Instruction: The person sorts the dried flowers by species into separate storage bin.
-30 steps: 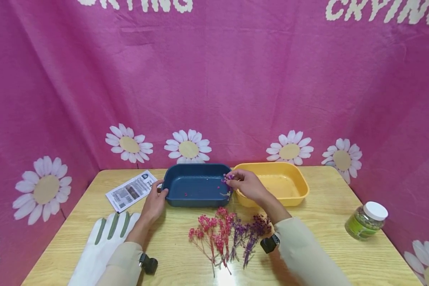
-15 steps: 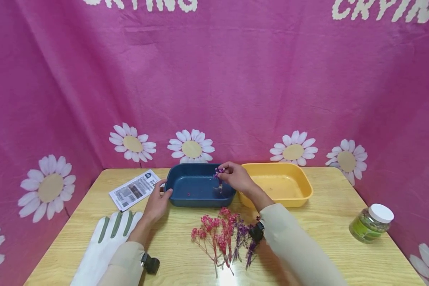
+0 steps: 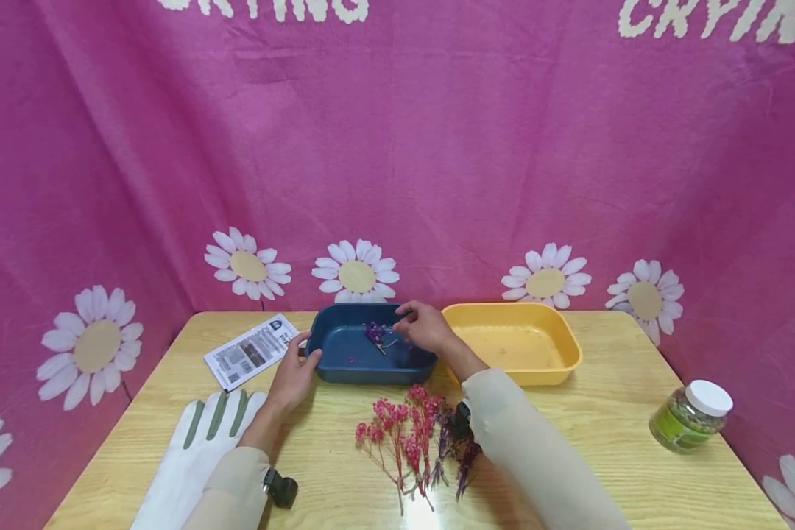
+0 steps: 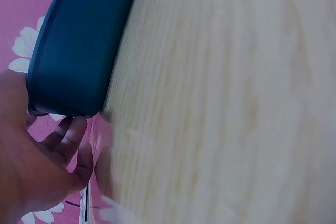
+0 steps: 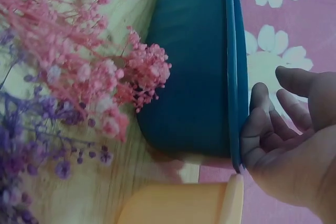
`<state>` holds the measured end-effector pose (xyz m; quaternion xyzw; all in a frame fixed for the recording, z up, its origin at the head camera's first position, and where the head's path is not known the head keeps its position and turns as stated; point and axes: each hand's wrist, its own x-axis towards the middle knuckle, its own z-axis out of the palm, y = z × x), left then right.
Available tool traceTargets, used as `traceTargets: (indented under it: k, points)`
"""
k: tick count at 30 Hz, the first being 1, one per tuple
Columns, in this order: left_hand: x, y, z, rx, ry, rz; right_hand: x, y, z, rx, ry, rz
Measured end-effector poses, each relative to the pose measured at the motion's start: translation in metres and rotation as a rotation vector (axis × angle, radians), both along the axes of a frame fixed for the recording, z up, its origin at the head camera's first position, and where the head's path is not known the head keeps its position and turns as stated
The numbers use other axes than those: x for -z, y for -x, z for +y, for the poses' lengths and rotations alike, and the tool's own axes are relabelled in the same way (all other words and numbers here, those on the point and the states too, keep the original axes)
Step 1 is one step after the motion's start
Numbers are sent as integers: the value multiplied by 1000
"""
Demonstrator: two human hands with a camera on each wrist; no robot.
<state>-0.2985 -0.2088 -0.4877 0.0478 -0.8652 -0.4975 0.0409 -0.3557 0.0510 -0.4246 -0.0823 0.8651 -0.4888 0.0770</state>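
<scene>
At the left end of the blue basin (image 3: pixel 371 375), my left hand (image 3: pixel 294 377) grips its rim, thumb above and fingers below, as the left wrist view shows on the basin's end (image 4: pixel 73 51). Inside the basin lies a small purple dried-flower sprig (image 3: pixel 375 334) with a few tiny loose bits. My right hand (image 3: pixel 427 329) hovers over the basin's right side, just right of the sprig. Its thumb and fingers (image 5: pixel 262 121) are loosely bent and apart, with nothing between them. Pink dried flowers (image 3: pixel 389 419) and darker purple ones (image 3: pixel 465 464) lie in front, partly hidden by the right sleeve.
A yellow basin (image 3: pixel 543 375) stands right beside the blue one. Toward the right edge of the table is a white-lidded jar (image 3: pixel 689 416). A printed packet (image 3: pixel 250 352) and a white glove with green stripes (image 3: pixel 199 449) lie at the left. A pink curtain (image 3: pixel 397 147) closes off the back.
My right hand has moved left over the blue basin and let go of the purple sprig, which now lies inside. My left hand keeps its grip on the basin's end.
</scene>
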Motion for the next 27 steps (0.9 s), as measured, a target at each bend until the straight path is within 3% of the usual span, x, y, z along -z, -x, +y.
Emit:
traceTargets:
  k: [5,13,18,27]
  points:
    - [2,0,0,1,-2,29,-2,-5,12,16,34,-2]
    - [2,-2,-2,3,-1,-14,-11,-22,36,19,95,20]
    - [2,-4,-2,10,3,-42,-8,-35,51,4,116,28]
    - [0,-5,-1,18,1,-13,3,-54,69,24,130,71]
